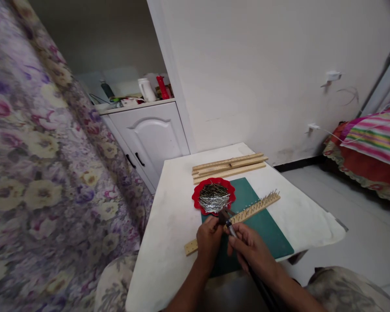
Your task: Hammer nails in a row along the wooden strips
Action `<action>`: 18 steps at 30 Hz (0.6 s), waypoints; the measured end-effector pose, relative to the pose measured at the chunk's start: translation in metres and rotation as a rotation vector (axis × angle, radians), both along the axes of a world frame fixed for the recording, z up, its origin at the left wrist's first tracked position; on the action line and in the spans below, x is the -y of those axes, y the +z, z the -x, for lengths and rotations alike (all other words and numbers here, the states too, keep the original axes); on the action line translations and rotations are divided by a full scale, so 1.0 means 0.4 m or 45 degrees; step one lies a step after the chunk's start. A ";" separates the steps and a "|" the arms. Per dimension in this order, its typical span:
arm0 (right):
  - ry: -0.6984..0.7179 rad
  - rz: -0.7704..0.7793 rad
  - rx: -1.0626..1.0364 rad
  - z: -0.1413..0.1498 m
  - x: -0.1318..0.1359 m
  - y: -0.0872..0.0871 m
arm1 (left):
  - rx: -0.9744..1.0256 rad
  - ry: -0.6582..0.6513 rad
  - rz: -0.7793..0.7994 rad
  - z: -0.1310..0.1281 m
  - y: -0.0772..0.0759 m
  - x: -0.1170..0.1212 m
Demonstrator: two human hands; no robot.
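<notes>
A wooden strip (256, 205) studded with a row of upright nails lies slantwise on a green cutting mat (266, 225) on a white table (169, 225). My left hand (208, 241) is closed over the strip's near part, fingers pinched at a spot by the nail row. My right hand (251, 250) is wrapped round the dark handle of a small hammer (226, 219), whose head sits just above the strip beside my left fingertips. A red scalloped dish (213, 196) heaped with loose nails stands right behind the hands.
Several plain wooden strips (229, 167) lie stacked at the table's far edge. A flowered curtain (42, 173) hangs at left, a white cabinet (149, 134) with bottles behind it. A striped blanket on a bed (373, 143) is at right. Grey floor lies beyond the table.
</notes>
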State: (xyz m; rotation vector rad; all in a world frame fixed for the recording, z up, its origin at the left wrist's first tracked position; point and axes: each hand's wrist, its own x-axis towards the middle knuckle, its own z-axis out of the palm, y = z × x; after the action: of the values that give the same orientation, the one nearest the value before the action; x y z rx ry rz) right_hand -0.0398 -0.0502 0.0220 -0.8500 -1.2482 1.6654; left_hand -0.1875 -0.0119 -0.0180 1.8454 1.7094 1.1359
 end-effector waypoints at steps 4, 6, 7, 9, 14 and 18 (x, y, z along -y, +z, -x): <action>0.008 0.007 0.041 0.014 -0.003 0.001 | -0.029 0.025 0.014 0.002 -0.008 -0.001; 0.009 0.005 0.057 0.014 -0.003 0.003 | -0.023 0.020 0.006 0.002 -0.009 0.000; 0.011 0.002 0.062 0.013 -0.003 0.004 | -0.016 0.019 0.001 0.001 -0.010 0.000; 0.017 -0.009 0.065 0.010 -0.003 0.004 | -0.004 0.021 -0.006 0.000 -0.009 0.001; 0.041 0.009 0.089 0.010 -0.004 -0.003 | 0.014 0.023 -0.002 -0.001 -0.009 0.002; 0.025 0.011 0.083 0.008 -0.001 0.003 | 0.028 0.032 0.009 -0.001 -0.011 0.002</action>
State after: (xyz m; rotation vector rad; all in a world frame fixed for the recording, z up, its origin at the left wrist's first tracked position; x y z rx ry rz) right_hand -0.0431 -0.0497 0.0233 -0.9060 -1.2983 1.6715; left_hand -0.1869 -0.0128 -0.0222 1.8060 1.7269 1.1544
